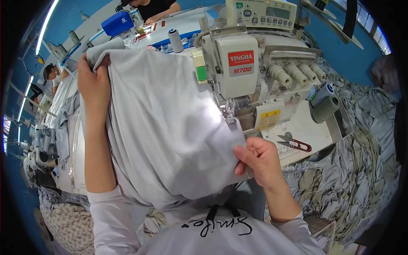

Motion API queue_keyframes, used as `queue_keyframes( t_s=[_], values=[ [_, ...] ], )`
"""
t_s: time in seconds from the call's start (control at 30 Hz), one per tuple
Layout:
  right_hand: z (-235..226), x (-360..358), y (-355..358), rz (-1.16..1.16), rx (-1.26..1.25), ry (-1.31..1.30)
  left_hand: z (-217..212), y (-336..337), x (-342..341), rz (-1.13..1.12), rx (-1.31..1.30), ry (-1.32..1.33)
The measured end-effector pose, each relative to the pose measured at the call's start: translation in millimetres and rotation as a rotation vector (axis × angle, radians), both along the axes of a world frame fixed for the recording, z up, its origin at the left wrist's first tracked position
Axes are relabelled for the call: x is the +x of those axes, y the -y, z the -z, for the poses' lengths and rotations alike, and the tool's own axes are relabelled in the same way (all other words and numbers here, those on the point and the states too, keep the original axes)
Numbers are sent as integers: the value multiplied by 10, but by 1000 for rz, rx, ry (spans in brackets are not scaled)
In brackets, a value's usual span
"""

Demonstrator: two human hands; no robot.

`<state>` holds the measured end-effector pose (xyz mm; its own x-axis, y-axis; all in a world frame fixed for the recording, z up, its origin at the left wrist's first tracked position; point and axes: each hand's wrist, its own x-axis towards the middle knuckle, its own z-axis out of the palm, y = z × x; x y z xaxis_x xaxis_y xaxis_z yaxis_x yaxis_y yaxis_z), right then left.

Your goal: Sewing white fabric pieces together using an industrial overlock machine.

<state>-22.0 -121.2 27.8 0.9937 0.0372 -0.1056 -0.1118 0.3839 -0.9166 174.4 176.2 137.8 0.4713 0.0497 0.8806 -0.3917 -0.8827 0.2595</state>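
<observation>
A large piece of light grey fabric [157, 114] spreads over the table and hangs down toward my lap. My left hand [94, 80] grips its far left edge, the cloth bunched between thumb and fingers. Near the machine's front, my right hand [258, 159] pinches the fabric's right edge between thumb and fingers. That edge runs up to the presser foot [228, 114] of a white overlock sewing machine [237, 80], where a lamp lights the cloth brightly. Whether the needle is in the fabric cannot be made out.
Red-handled thread snips [295, 143] lie on the machine bed, right of my right hand. Thread cones [326, 109] stand beyond them. Heaped grey fabric [361, 157] fills the right side. Another thread cone [175, 41] stands behind the cloth. A co-worker [157, 9] sits across the table.
</observation>
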Motion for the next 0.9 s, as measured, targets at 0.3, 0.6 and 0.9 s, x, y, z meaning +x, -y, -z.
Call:
queue_keyframes(
  t_s=[0.3,0.6,0.9],
  values=[
    [42,8,14,1,11,-22,948,31,-1330,434,436,-707],
    [78,11,21,30,16,7,926,-42,-612,192,47,-263],
    [96,4,38,32,40,-9,161,43,311,195,103,-8]
  ],
)
